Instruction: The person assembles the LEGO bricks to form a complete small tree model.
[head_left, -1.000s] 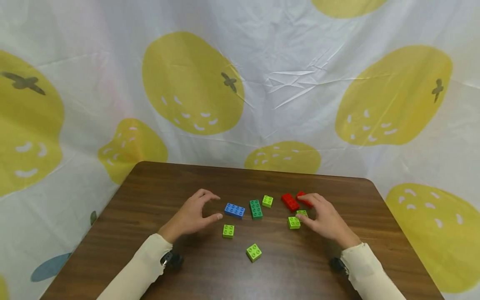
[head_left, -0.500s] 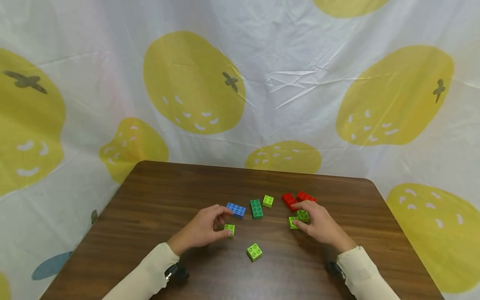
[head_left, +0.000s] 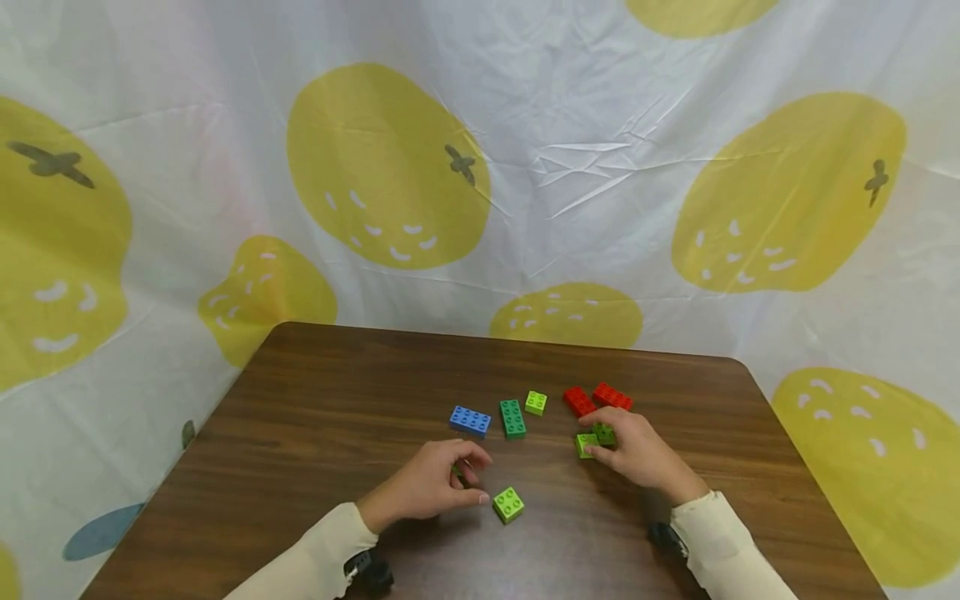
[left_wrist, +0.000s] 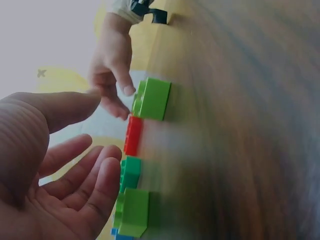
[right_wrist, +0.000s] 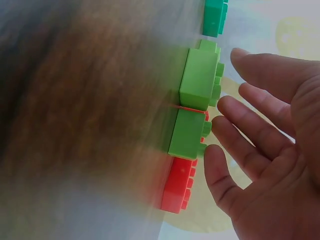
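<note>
My left hand [head_left: 438,482] is over the table with its fingers loosely bent. It partly covers a lime green brick and is close to another lime brick [head_left: 508,505]. In the left wrist view nothing lies between the thumb and fingers of this hand [left_wrist: 65,170]. My right hand [head_left: 641,450] hovers at two adjacent lime bricks, a nearer one [head_left: 587,446] and one [head_left: 604,433] partly under the fingers. Seen from the right wrist, its relaxed fingers [right_wrist: 255,127] stay beside the lime bricks [right_wrist: 200,77] without gripping; whether a fingertip touches one I cannot tell.
Farther back lie a blue brick [head_left: 470,421], a dark green brick [head_left: 513,418], a small lime brick [head_left: 536,403] and two red bricks, one left [head_left: 579,402] and one right [head_left: 612,396]. A lemon-print curtain [head_left: 570,208] hangs behind the brown table [head_left: 360,367].
My left hand has moved right and nearer, from beside the blue brick to over the lime bricks. My right hand has shifted slightly nearer, and more of the right red brick shows.
</note>
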